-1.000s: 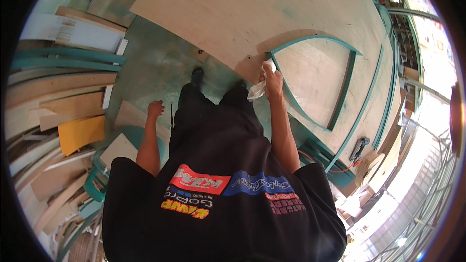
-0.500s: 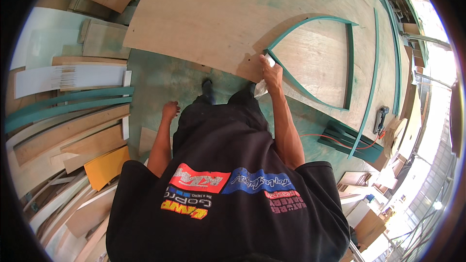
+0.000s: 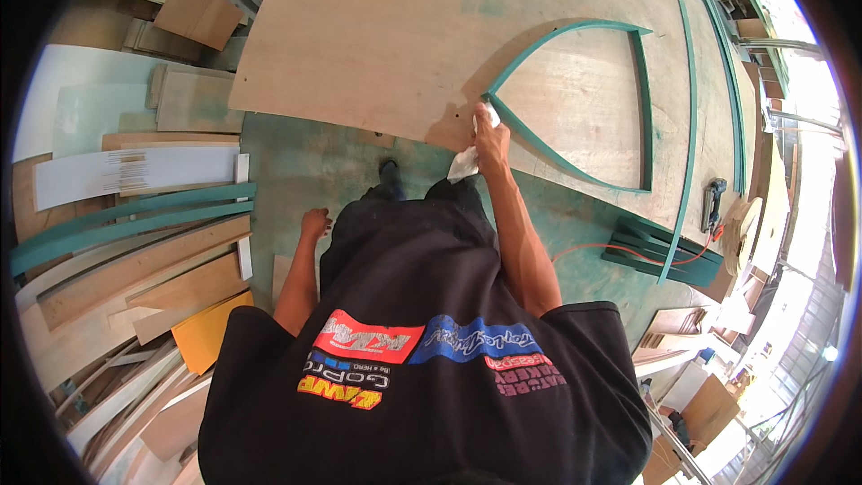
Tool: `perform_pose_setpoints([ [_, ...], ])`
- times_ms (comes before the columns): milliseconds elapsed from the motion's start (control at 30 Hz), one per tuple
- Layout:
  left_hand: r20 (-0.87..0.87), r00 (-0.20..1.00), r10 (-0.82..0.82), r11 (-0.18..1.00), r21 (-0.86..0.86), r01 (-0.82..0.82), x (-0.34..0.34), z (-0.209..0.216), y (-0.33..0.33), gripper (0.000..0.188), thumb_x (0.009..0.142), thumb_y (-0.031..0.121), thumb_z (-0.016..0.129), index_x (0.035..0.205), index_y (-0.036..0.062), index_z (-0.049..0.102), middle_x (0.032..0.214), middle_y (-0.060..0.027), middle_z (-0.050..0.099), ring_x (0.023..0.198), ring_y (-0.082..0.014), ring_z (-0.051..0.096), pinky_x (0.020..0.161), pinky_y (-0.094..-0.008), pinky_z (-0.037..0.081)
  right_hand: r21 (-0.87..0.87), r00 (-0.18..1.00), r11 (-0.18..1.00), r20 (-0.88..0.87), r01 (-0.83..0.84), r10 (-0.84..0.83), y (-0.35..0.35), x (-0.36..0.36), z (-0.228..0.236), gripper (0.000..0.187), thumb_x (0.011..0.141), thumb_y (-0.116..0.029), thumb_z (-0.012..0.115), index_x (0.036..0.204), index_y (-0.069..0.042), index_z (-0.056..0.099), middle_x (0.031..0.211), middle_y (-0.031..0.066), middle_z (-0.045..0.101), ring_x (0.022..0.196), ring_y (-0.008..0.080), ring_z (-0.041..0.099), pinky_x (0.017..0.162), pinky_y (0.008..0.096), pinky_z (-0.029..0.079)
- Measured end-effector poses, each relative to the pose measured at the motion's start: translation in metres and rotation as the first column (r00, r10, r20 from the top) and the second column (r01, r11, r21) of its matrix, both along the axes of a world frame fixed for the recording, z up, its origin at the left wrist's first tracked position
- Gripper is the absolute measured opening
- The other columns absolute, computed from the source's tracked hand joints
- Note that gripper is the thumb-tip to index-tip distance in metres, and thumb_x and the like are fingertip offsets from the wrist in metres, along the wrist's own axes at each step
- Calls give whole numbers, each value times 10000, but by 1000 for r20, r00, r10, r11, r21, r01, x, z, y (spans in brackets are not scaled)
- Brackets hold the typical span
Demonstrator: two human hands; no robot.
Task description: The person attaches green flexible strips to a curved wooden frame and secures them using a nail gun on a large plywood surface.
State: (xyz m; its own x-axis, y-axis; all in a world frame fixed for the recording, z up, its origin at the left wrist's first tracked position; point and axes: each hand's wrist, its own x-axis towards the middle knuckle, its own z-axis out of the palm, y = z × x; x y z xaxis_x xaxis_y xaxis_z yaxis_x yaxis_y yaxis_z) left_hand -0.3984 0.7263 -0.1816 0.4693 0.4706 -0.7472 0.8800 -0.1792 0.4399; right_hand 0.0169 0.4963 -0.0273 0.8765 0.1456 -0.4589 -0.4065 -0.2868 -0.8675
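Right hand: the right hand reaches forward at the end of a straight arm, its grip pinching a white rag that hangs crumpled under the palm.
Rag: it sits at the near edge of the plywood sheet, touching the pointed tip of the green arched frame.
Frame: a green curved strip meeting a straight one at the tip by the hand, lying flat on the plywood sheet and widening away to the right.
Left hand: the left hand hangs free beside the hip over the green floor, holding nothing; fingers loosely curled, whether fully pressed together I cannot tell.
Left side: stacked boards and green strips lie well apart from both hands, with a yellow panel near the left elbow.
Right side: a power tool rests on the sheet's far edge, an orange cable running from it across the floor.
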Motion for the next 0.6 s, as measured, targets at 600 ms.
perform_pose_setpoints([
  [600,85,987,-136,991,27,134,-2,-17,15,354,972,257,533,1114,-45,651,922,-170,717,769,-286,691,670,-417,556,236,960,935,-158,264,-231,-45,-19,14,396,921,-464,707,953,-84,603,739,18,537,569,106,494,466,274,405],
])
